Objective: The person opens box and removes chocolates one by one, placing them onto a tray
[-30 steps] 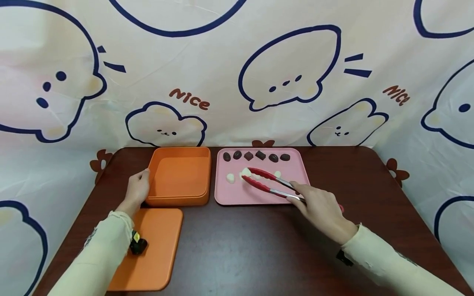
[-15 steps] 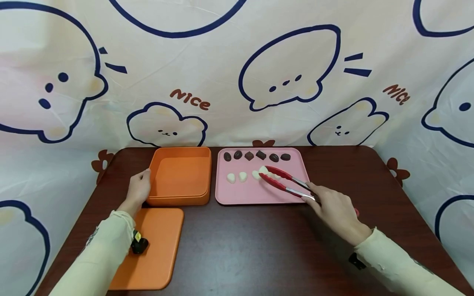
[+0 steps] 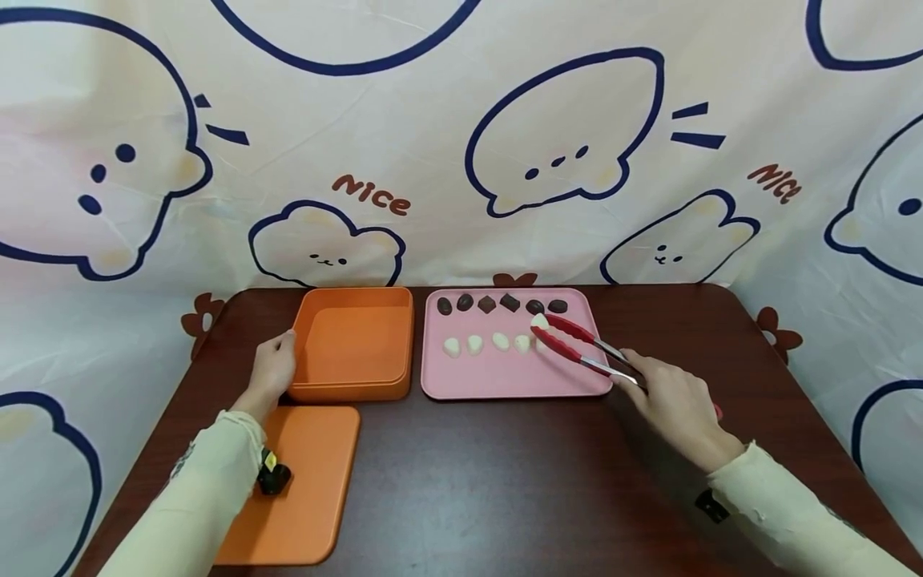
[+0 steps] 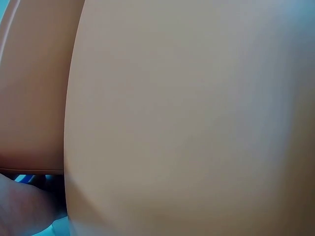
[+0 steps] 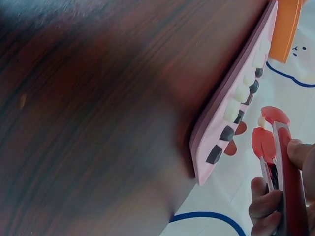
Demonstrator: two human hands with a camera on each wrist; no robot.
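Note:
My right hand [image 3: 674, 409] grips a pair of red-tipped metal tongs [image 3: 587, 362]. Between the tong tips is a white chocolate [image 3: 539, 322], lifted above the pink tray [image 3: 476, 383]; the right wrist view shows the pale piece [image 5: 261, 121] pinched there too. Under it, a row of white chocolates [image 3: 501, 341] lies on the tray, one partly hidden by the tongs. Dark chocolates [image 3: 486, 304] line the tray's far side. My left hand [image 3: 272, 370] holds the left wall of the orange box [image 3: 349, 391]; its fingertips are partly hidden.
An orange lid [image 3: 317, 481] lies in front of the box, partly under my left forearm. The wrist camera [image 3: 274, 477] on that arm shows as a black object above it. Brown table [image 3: 461, 497] stretches ahead, and a printed cloth [image 3: 433, 120] hangs behind it.
My right hand has moved right along the tray with the tongs and the white chocolate, uncovering more of the white row. The left hand keeps its place at the box.

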